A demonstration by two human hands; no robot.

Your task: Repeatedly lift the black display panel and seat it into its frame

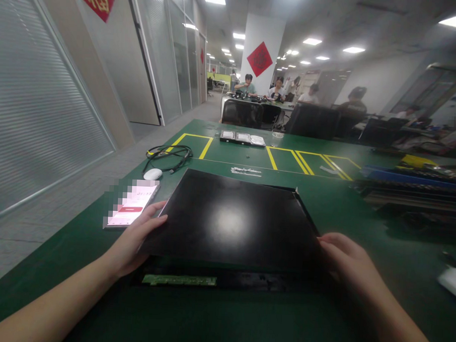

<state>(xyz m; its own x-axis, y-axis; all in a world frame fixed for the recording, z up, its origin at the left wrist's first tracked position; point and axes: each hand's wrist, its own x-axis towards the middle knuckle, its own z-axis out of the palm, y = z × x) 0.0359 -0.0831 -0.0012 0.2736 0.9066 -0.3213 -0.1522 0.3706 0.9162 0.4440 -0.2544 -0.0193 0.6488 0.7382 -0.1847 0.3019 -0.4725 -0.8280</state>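
Note:
A flat black LCD screen panel [233, 221] is tilted above a dark frame or back cover [268, 282], its near edge raised. A narrow green circuit board [180, 280] shows below that near edge. My left hand [140, 237] grips the panel's left edge, thumb on top and the other fingers partly hidden beneath. At the right edge, my right hand [343, 254] is closed with its fingertips pinched at the rim; whether it holds the panel or the frame is hard to make out. A phone [130, 207] with a lit screen lies just left of my left hand.
A white mouse [153, 174] and a coiled black cable [168, 158] lie at the back left of the green table [214, 321]. Several hard drives [242, 138] sit further back, near yellow tape outlines. Dark and blue parts [405, 184] are stacked at right. People sit beyond the chairs.

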